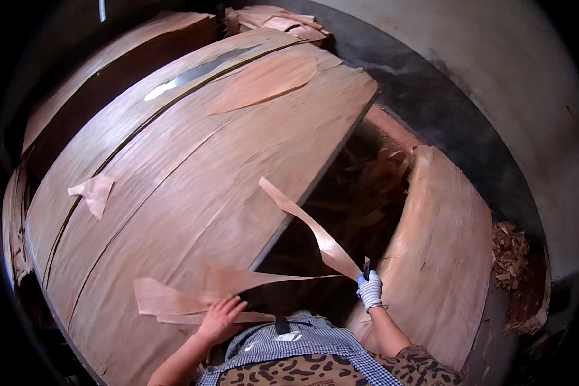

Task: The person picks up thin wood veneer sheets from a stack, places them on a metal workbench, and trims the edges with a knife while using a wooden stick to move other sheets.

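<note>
My right hand (370,289), in a white glove with blue fingertips, is closed around a narrow black tool (367,265) that looks like a cutter. A long, thin strip of wood veneer (321,239) runs from that hand up to the edge of a large veneer stack (174,186). My bare left hand (225,316) lies with fingers stretched out over loose veneer pieces (167,299) at the stack's near edge. From these pieces a narrow tail of veneer (283,278) reaches toward my right hand.
A second veneer stack (441,238) curves along my right side. Dark space with veneer scraps (373,186) lies between the stacks. Loose offcuts (248,83) and a small torn piece (96,193) rest on the big stack. More shavings (511,257) are heaped at far right.
</note>
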`<state>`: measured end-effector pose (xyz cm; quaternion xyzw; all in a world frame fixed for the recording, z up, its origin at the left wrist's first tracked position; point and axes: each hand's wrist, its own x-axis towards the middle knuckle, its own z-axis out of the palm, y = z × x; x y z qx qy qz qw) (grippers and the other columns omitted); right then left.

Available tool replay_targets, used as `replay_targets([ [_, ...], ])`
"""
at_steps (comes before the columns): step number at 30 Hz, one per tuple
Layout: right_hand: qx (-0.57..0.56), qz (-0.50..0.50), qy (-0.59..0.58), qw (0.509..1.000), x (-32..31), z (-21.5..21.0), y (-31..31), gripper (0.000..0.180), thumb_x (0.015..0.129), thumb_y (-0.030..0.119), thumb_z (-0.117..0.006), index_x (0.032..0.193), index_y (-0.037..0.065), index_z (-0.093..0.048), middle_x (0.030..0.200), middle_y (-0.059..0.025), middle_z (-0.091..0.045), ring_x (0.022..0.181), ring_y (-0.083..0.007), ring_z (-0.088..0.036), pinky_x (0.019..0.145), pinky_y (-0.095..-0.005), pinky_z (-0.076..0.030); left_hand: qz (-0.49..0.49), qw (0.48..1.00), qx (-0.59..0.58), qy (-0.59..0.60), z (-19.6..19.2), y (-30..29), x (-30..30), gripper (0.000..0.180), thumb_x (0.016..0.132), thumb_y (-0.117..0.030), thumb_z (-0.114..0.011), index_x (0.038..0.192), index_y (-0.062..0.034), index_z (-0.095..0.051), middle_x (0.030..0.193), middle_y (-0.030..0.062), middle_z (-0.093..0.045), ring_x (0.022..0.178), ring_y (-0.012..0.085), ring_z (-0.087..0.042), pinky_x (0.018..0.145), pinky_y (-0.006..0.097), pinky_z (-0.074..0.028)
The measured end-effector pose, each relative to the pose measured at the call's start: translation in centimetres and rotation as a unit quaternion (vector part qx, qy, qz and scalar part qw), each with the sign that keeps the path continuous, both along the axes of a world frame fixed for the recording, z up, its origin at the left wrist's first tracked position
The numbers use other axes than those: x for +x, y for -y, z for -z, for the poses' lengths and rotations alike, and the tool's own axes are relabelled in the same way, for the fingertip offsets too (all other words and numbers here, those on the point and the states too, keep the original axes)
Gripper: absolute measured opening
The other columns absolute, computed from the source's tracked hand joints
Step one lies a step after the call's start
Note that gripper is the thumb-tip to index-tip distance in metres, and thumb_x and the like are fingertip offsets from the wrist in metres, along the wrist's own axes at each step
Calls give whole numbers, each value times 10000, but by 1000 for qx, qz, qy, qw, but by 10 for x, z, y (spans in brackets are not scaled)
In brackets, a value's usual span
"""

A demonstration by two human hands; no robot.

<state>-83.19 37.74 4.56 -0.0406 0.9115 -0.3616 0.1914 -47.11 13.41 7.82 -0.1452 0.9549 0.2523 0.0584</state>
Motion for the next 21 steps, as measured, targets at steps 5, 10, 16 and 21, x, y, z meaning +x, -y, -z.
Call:
replay_targets([
  [5,-154,74,56,984,-78,-17,-23,125,797,97,-538,770,91,-417,489,-6,-393,306,-94,-362,272,-247,-317,63,986,-44,146,52,-26,-118,540,769,-221,-512,1280,-147,-355,1072,103,-563,1001,260,-532,829,410,-394],
  [10,-116,52,-39,991,-174,5,-31,173,772,164,-569,758,39,-449,534,-69,-479,353,-161,-434,338,-305,-382,77,986,70,128,82,0,-229,283,765,-234,-500,1015,-132,-584,854,133,-621,809,302,-597,675,401,-469],
  [16,52,95,-167,980,-285,11,-72,172,718,136,-562,780,-15,-508,694,-193,-580,640,-296,-568,617,-419,-435,92,987,123,40,75,36,-393,200,745,-194,-512,878,-102,-629,838,125,-621,785,314,-590,675,400,-480],
  [21,73,289,-72,952,-294,54,-198,202,774,171,-556,826,-23,-531,679,-177,-581,556,-280,-523,579,-411,-425,194,954,196,-116,70,51,-560,263,761,-197,-498,970,-72,-598,913,131,-609,846,301,-578,735,384,-470],
])
